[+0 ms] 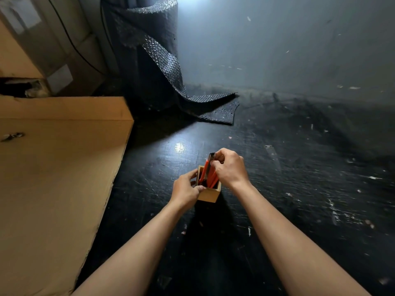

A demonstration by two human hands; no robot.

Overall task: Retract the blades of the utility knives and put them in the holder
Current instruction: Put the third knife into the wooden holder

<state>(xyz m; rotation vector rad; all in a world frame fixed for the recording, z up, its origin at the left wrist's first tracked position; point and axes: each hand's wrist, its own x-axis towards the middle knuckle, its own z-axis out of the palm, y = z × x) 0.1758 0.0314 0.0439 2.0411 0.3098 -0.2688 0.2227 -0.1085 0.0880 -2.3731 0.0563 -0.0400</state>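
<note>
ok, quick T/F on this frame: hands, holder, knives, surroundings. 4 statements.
1. The left hand steadies the wooden holder. True.
2. The right hand rests flat on the floor. False: it grips an orange utility knife standing in the holder.
3. The holder is empty apart from that knife. False: other orange knives are inside.
4. A cardboard box sits left of the holder. True.

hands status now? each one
Left hand: closed on the holder, steadying it.
Right hand: closed on a knife standing in the holder.
</note>
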